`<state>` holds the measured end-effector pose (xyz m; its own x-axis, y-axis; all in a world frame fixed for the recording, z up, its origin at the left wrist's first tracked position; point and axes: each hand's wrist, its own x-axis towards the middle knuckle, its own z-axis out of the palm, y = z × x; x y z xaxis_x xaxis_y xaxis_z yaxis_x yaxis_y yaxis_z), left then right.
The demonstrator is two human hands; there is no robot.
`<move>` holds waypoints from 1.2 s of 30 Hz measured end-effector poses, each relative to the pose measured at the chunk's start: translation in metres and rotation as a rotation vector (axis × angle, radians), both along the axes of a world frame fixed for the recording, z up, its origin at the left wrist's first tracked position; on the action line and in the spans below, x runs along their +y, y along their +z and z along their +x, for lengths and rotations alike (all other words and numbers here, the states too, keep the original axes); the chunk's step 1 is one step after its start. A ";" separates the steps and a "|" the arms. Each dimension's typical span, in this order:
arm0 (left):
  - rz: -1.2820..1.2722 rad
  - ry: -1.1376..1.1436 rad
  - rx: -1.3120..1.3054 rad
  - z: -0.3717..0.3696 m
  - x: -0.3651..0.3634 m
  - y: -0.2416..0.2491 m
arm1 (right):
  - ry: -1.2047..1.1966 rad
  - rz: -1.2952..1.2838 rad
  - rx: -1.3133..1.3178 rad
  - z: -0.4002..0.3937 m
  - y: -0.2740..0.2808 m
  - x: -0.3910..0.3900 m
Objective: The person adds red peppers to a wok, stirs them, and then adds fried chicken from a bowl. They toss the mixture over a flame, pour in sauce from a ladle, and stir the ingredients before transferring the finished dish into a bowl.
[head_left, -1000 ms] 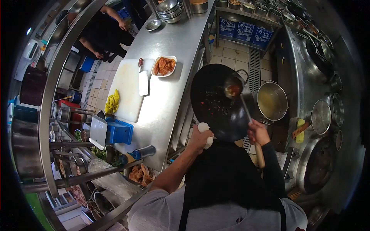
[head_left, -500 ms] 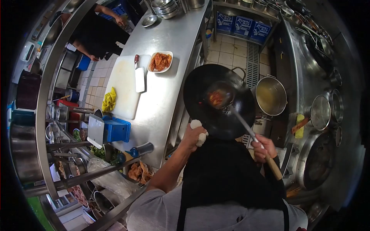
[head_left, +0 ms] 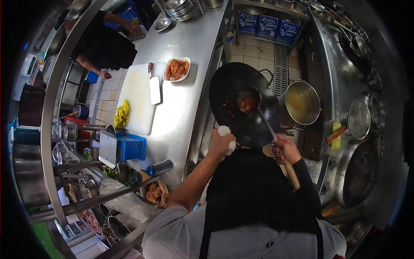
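From the head camera, a long steel surface (head_left: pixel 189 90) ran up the left of the scene, carrying a white cutting board (head_left: pixel 137 101) with a cleaver (head_left: pixel 154 86) lying on it, a yellow cloth (head_left: pixel 122 114) at the board's near corner, and a white dish of orange fried pieces (head_left: pixel 177 69) just beside the board's far end. A blue box (head_left: pixel 131 146) stood at the near end, and a stack of metal bowls (head_left: pixel 180 8) sat at the far end. Another person in dark clothes (head_left: pixel 101 43) worked beyond the surface, well apart. To the right stood a steel stockpot (head_left: pixel 302 102) of pale liquid, close to the wok (head_left: pixel 241 103), and past it the range with round burner wells and a strainer (head_left: pixel 359 118). The black wok hung in the tiled aisle between the surface and the range — its left rim near the surface's edge, its right rim near the stockpot, so little room lay open on either side. The left hand (head_left: pixel 221 144) was raised in front of the chest, fingers closed on the wok's near handle through a white cloth (head_left: pixel 227 137). The right hand (head_left: pixel 285 149) gripped the wooden handle of a ladle (head_left: pixel 258 114), fingers wrapped round it — the shaft slanted up and left, and the bowl sat inside the wok holding reddish sauce.
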<state>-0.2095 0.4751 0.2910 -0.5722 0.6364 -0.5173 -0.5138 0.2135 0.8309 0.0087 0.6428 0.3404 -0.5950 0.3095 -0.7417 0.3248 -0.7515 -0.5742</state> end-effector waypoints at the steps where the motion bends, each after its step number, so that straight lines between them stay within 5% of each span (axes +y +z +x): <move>1: -0.003 0.006 0.004 0.002 0.002 -0.001 | 0.037 -0.071 0.039 -0.002 0.004 -0.006; 6: -0.102 0.014 -0.066 -0.001 0.000 -0.035 | -0.017 -0.551 0.311 0.016 0.022 -0.021; 10: -0.124 0.072 -0.126 0.001 -0.008 -0.018 | -0.137 -0.926 0.454 0.028 0.023 -0.020; 15: -0.087 -0.050 -0.236 -0.009 -0.030 -0.003 | -0.186 -0.792 0.381 0.045 0.013 0.000; 17: -0.084 0.045 -0.173 -0.007 -0.033 0.009 | -0.031 -0.220 0.126 0.047 0.024 0.013; 22: -0.090 0.092 -0.060 -0.005 -0.031 0.034 | 0.032 0.129 -0.106 0.047 0.033 0.031; 27: -0.136 0.049 0.075 -0.008 -0.015 0.030 | 0.075 0.105 -0.129 0.025 0.015 0.014; 36: -0.154 0.129 -0.047 -0.015 -0.021 -0.020 | 0.040 -0.659 0.358 0.006 0.043 -0.019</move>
<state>-0.2242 0.4539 0.2705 -0.6169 0.4705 -0.6309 -0.5827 0.2658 0.7680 0.0146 0.6241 0.3829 -0.8361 -0.1586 -0.5252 0.2372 -0.9677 -0.0853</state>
